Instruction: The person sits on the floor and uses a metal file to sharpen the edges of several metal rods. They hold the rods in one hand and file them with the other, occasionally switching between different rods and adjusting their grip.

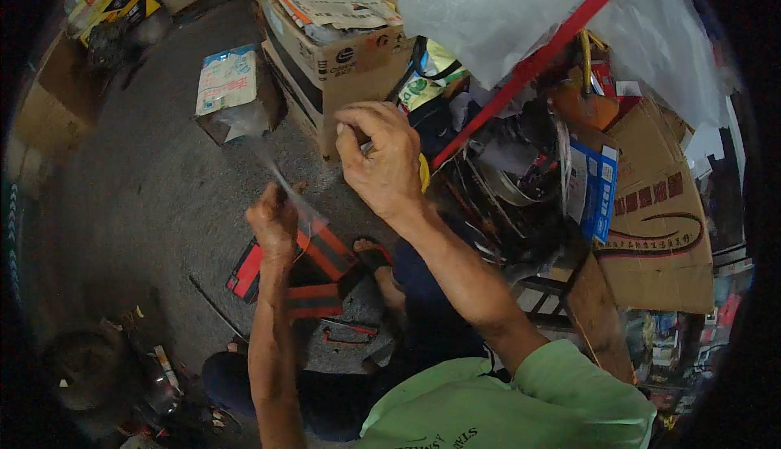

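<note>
My left hand [274, 220] is closed in a fist low over the ground. A thin pale streak [281, 174], smeared by motion, rises beside its fingers; I cannot make out what it is. Higher and to the right, my right hand [380, 152] is closed with thumb and fingertips pinched together. Anything in that pinch is too small to see. Under and beside my left hand lies a red and black banded item [313, 298], angular in shape, on the dark ground between my legs. A red-handled tool [351, 332] rests just below it.
A tall cardboard box [358, 67] with papers on top stands ahead, beside a smaller open box [229, 91]. On the right are a red strap [537, 63], clear plastic sheeting [480, 10], coiled cables and a large cardboard sheet [659, 221]. A thin dark rod [215, 307] lies at left.
</note>
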Action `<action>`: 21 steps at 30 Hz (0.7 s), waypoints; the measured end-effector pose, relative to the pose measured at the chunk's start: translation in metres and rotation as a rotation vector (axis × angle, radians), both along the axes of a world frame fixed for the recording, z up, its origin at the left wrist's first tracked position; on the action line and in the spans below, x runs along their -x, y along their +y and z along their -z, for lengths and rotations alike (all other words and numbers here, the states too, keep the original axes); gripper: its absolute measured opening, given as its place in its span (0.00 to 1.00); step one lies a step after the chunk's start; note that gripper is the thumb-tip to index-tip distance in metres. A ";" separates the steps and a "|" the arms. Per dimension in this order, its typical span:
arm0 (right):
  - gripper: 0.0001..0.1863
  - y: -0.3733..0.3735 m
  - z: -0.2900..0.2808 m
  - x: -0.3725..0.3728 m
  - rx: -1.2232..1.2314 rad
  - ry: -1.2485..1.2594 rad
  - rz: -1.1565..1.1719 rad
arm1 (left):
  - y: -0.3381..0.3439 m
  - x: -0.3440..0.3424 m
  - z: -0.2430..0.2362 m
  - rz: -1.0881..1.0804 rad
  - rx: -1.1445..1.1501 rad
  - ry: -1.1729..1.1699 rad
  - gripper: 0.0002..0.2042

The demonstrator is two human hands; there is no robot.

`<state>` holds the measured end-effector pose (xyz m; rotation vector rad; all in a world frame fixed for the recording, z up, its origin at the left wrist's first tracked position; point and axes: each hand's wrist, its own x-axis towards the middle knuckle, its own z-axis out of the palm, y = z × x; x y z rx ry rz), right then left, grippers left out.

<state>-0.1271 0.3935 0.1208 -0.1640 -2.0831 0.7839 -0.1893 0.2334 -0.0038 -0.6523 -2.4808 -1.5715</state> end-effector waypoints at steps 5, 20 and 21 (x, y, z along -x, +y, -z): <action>0.08 0.010 0.005 0.000 0.074 -0.346 0.132 | 0.004 -0.006 -0.021 -0.136 -0.036 -0.241 0.13; 0.24 -0.078 0.290 -0.015 0.370 -0.639 -0.157 | -0.018 0.001 0.034 0.266 -0.336 -0.348 0.15; 0.25 -0.081 0.290 -0.007 0.390 -0.710 -0.149 | -0.020 -0.001 0.032 0.233 -0.280 -0.306 0.16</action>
